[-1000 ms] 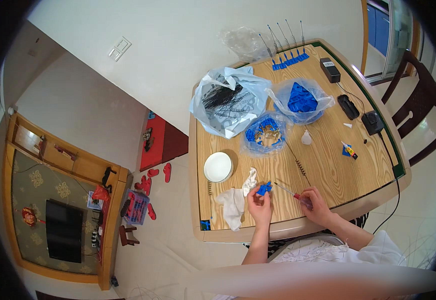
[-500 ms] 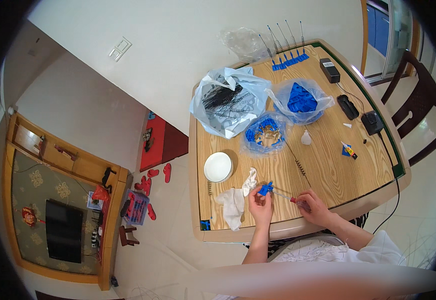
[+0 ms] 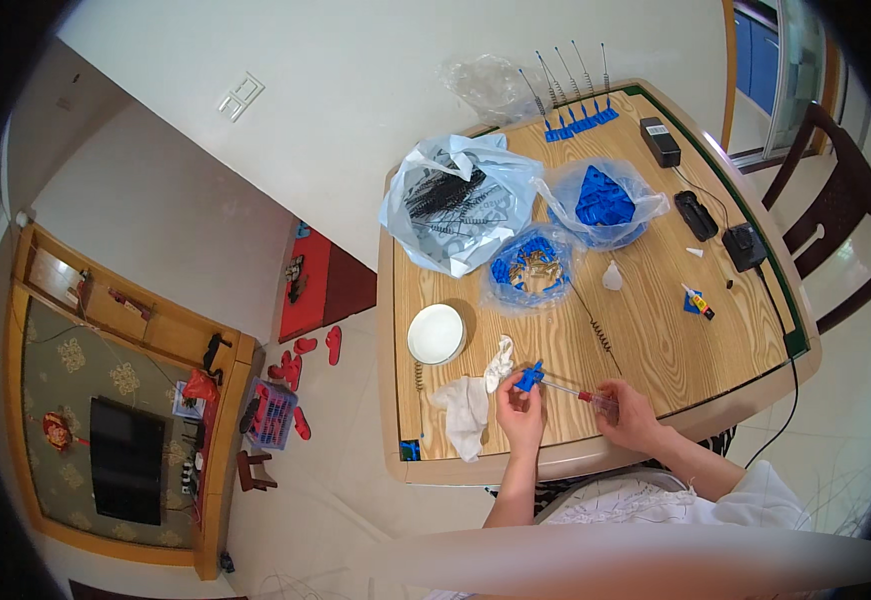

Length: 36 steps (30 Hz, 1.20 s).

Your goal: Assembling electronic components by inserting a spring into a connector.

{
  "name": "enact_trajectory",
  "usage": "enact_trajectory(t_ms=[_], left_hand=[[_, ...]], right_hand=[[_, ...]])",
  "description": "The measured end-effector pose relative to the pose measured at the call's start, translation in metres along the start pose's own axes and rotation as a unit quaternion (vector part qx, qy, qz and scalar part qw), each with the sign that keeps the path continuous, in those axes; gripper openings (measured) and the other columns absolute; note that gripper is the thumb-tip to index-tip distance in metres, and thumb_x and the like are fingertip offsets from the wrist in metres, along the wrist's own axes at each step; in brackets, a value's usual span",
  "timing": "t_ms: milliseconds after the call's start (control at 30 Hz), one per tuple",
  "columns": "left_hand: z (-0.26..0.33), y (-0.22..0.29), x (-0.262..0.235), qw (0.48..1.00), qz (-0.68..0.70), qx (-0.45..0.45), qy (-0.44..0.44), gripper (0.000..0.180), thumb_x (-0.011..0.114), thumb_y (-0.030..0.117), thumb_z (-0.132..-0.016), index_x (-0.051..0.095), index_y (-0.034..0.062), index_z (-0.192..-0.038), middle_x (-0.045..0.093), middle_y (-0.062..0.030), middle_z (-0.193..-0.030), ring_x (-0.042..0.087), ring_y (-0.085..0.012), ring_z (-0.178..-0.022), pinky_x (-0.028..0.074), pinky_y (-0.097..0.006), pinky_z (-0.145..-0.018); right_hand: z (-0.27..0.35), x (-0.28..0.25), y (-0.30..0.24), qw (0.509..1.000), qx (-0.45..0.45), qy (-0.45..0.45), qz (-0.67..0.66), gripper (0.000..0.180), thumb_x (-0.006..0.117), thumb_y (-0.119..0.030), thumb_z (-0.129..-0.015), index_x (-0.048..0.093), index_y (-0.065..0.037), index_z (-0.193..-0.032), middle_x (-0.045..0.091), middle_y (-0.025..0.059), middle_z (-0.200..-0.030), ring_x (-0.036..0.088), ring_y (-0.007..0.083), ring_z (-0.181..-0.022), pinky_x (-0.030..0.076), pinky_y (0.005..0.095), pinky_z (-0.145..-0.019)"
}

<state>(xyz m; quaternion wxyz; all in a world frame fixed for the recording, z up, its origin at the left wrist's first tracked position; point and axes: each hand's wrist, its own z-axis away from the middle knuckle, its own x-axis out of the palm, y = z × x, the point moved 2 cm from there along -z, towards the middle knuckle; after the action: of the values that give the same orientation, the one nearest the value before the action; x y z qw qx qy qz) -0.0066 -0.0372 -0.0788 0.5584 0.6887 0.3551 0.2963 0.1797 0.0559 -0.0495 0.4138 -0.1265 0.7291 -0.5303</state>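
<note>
Near the table's front edge, my left hand is closed on a small blue plastic part, pinched at the fingertips. My right hand grips a screwdriver by its red and clear handle. Its thin shaft points left, with the tip at the blue part. Whether the tip sits in a screw is too small to tell. A crumpled white cloth lies beside my left hand. Beyond my hands, a wire with a coiled spring section lies on the table.
Bags hold black wire springs, blue parts and brass-coloured pieces. A white bowl stands at left. Several assembled blue clips with springs stand at the back. A black adapter and glue tube lie right.
My right-hand fingers have shifted on the screwdriver handle, and more of the handle shows. My left hand and the blue part stay almost in place.
</note>
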Motion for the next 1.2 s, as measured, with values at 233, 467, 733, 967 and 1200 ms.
enact_trajectory(t_ms=[233, 467, 733, 967, 1200], left_hand=[[-0.002, -0.001, -0.001, 1.000, 0.015, 0.006, 0.007, 0.033, 0.060, -0.007, -0.084, 0.049, 0.0009, -0.113, 0.056, -0.0109, -0.115, 0.058, -0.0151, -0.099, 0.050, -0.024, -0.080], [-0.002, -0.004, -0.002, 0.999, 0.029, -0.005, 0.018, 0.031, 0.061, -0.006, -0.083, 0.051, 0.0017, -0.111, 0.054, -0.0103, -0.118, 0.057, -0.0136, -0.098, 0.048, -0.023, -0.081], [-0.002, -0.004, -0.003, 1.000, 0.012, 0.014, 0.009, 0.031, 0.060, -0.009, -0.083, 0.051, 0.0013, -0.111, 0.052, -0.0139, -0.123, 0.057, -0.0179, -0.105, 0.050, -0.025, -0.082], [-0.002, 0.000, 0.001, 1.000, 0.012, 0.023, 0.016, 0.030, 0.060, -0.009, -0.083, 0.053, 0.0011, -0.110, 0.052, -0.0141, -0.123, 0.057, -0.0189, -0.107, 0.050, -0.027, -0.086], [-0.001, 0.000, 0.000, 1.000, 0.007, 0.020, 0.012, 0.029, 0.060, -0.009, -0.083, 0.055, -0.0001, -0.110, 0.052, -0.0146, -0.124, 0.056, -0.0198, -0.108, 0.050, -0.029, -0.089]], right_hand=[[-0.003, -0.006, 0.003, 0.994, -0.102, 0.026, 0.019, 0.047, 0.064, -0.007, -0.080, 0.045, -0.003, -0.123, 0.057, 0.0168, -0.098, 0.060, 0.0322, -0.090, 0.050, 0.0382, -0.075], [-0.003, -0.005, -0.007, 0.992, -0.086, 0.086, 0.044, 0.033, 0.060, -0.006, -0.084, 0.051, -0.004, -0.116, 0.058, 0.0155, -0.095, 0.060, 0.0319, -0.088, 0.050, 0.0388, -0.072], [-0.005, -0.002, 0.006, 0.990, -0.081, 0.022, 0.111, 0.029, 0.062, -0.009, -0.083, 0.051, -0.003, -0.109, 0.059, 0.0167, -0.095, 0.062, 0.0322, -0.083, 0.051, 0.0394, -0.072], [-0.002, -0.002, 0.003, 0.997, -0.033, 0.069, 0.019, 0.028, 0.061, -0.008, -0.083, 0.052, -0.002, -0.109, 0.058, 0.0160, -0.092, 0.061, 0.0323, -0.081, 0.049, 0.0405, -0.069], [-0.005, -0.003, 0.005, 0.995, -0.077, 0.032, 0.061, 0.034, 0.064, -0.011, -0.082, 0.052, -0.003, -0.113, 0.058, 0.0154, -0.092, 0.060, 0.0335, -0.084, 0.049, 0.0406, -0.070]])
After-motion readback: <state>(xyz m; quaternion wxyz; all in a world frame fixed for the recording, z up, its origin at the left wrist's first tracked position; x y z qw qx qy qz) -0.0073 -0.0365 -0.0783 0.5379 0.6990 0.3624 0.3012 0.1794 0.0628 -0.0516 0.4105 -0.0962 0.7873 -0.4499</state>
